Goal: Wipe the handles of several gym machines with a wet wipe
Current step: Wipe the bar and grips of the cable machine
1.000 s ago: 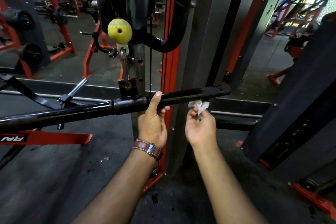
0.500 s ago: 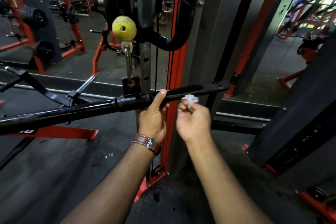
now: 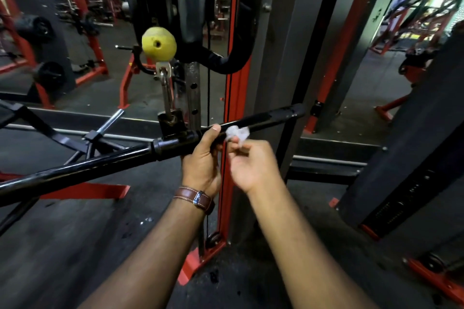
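A long black bar handle (image 3: 273, 115) hangs from a cable clip and runs across the view, tilted up to the right. My left hand (image 3: 202, 158), with a brown watch strap on its wrist, grips the bar from below just right of its centre collar. My right hand (image 3: 251, 162) pinches a crumpled white wet wipe (image 3: 237, 134) at the fingertips. The wipe sits against the underside of the bar, right beside my left thumb.
A yellow ball stopper (image 3: 158, 44) hangs on the cable above the bar. Behind it stands the red and black cable machine column (image 3: 233, 78). A black padded machine (image 3: 411, 158) is close on the right. Red-framed machines and weight plates line the back left.
My right hand has carried the wipe left and up, from below the bar's right part to the bar next to my left hand. My left hand keeps its grip.
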A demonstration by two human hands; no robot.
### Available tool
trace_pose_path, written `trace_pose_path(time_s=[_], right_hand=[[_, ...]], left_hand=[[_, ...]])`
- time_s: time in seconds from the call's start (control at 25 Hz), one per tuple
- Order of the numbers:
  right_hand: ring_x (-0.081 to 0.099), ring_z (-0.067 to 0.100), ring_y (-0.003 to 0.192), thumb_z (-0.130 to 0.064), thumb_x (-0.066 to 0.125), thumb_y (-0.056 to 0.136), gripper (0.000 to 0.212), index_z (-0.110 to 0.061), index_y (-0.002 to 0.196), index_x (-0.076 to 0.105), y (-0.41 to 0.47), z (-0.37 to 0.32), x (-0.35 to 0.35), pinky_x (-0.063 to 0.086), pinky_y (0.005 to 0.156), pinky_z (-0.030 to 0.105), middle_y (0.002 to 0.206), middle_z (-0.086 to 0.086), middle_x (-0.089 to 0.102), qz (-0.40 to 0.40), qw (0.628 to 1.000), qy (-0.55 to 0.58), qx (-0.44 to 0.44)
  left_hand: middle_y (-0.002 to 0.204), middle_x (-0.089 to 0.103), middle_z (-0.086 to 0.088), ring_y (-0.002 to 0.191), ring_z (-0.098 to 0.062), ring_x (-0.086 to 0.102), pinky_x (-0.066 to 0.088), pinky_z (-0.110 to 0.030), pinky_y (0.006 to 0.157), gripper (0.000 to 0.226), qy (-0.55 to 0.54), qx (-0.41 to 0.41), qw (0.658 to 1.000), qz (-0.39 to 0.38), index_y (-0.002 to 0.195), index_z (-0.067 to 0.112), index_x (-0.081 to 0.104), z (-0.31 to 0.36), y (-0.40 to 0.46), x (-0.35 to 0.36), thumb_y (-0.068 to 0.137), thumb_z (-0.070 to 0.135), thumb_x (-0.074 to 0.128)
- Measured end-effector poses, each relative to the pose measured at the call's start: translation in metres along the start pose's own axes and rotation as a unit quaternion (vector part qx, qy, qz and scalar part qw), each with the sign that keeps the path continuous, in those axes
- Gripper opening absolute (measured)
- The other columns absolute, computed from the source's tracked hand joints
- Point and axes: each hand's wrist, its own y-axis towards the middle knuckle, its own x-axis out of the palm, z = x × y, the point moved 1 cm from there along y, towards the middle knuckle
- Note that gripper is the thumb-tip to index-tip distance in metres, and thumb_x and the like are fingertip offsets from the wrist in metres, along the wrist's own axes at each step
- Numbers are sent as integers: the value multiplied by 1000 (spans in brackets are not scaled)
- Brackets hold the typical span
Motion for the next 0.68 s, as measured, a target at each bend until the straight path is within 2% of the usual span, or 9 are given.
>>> trace_pose_path(time_s=[0.08,0.12,0.24,0.32,0.36,0.4,0.48,0.56,0.68], right_hand=[[51,15,55,23,25,82,34,7,87,54,11,-20,-9,41,42,17,78,18,60,43,998,42,-25],[50,15,56,23,26,81,34,6,89,54,12,-23,-12,41,42,17,81,18,59,57,997,35,-32],[52,15,56,23,34,79,33,7,86,61,-7,-2,-15,40,45,18,76,17,62,16,994,-97,-50],[60,16,58,18,52,82,25,1,81,70,-15,2,-22,45,49,20,73,13,69,23,965,-209,-158],[66,15,64,11,64,82,18,-4,84,73,-16,-5,-28,49,54,22,77,9,73,36,927,-274,-254],[70,12,74,2,73,81,14,-8,90,75,-17,-14,-33,53,62,23,84,5,75,42,865,-350,-356],[70,7,89,-8,77,80,22,-10,102,75,-12,-34,-38,54,79,20,97,-1,74,33,700,-486,-522],[67,11,91,-6,74,82,21,-6,103,74,-3,-52,-35,52,83,18,99,3,70,18,571,-552,-607],[68,26,90,0,66,83,22,1,103,74,6,-45,-26,55,82,29,101,14,70,31,466,-618,-632]], left_hand=[[74,72,1,68,-10,67,52,-18,56,8,33,47,996,62,83,9,68,2,-3,-4,85,4,74],[75,73,1,69,-11,67,53,-18,56,8,31,48,996,63,84,10,68,2,-3,-4,84,5,75],[66,64,-3,53,-13,59,49,-22,45,22,13,-26,1000,8,77,12,63,-6,-1,6,74,20,84],[55,56,-1,40,-10,48,37,-18,36,31,48,-45,998,4,68,14,59,-14,1,16,72,31,85],[56,56,-1,40,-10,47,36,-18,37,28,52,-33,998,12,68,14,60,-17,2,20,77,30,82],[59,58,0,42,-9,48,37,-18,39,24,45,-20,999,20,70,14,63,-20,3,23,81,26,80],[68,60,-1,45,-7,47,37,-17,42,17,23,-1,999,25,74,13,66,-21,5,24,83,20,79],[73,62,-3,47,-8,48,38,-16,43,15,18,2,999,35,77,12,66,-23,4,25,85,17,77],[76,64,-5,51,-9,53,42,-18,46,13,16,4,999,50,79,10,67,-27,-1,29,86,16,76]])
